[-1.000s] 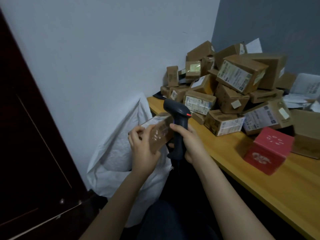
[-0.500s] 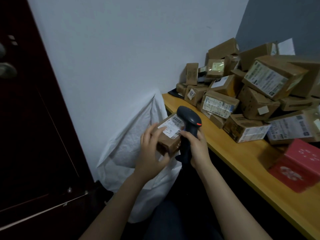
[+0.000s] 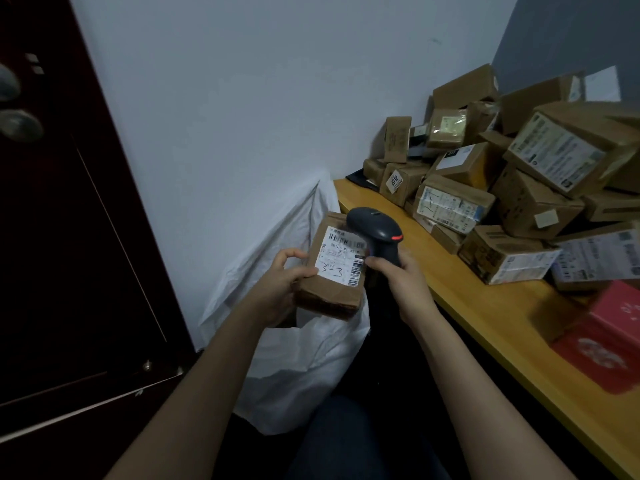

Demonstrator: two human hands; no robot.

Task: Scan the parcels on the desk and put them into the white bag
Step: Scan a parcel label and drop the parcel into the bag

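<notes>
The fingers (image 3: 290, 255) of the left hand (image 3: 277, 289) grasp a brown parcel (image 3: 329, 296), thumb on its upturned label (image 3: 341, 259). The right hand (image 3: 405, 285) clenches the handle of a black scanner (image 3: 375, 228), its head just above those fingers. The white bag (image 3: 301, 368) lies below the fingers; piled parcels (image 3: 519, 209) sit on the desk (image 3: 485, 317) to their right.

At nine o'clock I see a dark red door (image 3: 69, 237), its blurred metal handle (image 3: 20, 124) at ten and a small metal fitting (image 3: 148, 364) near its foot at seven. A pale wall (image 3: 259, 98) fills twelve, meeting a grey wall (image 3: 571, 36) at two.
</notes>
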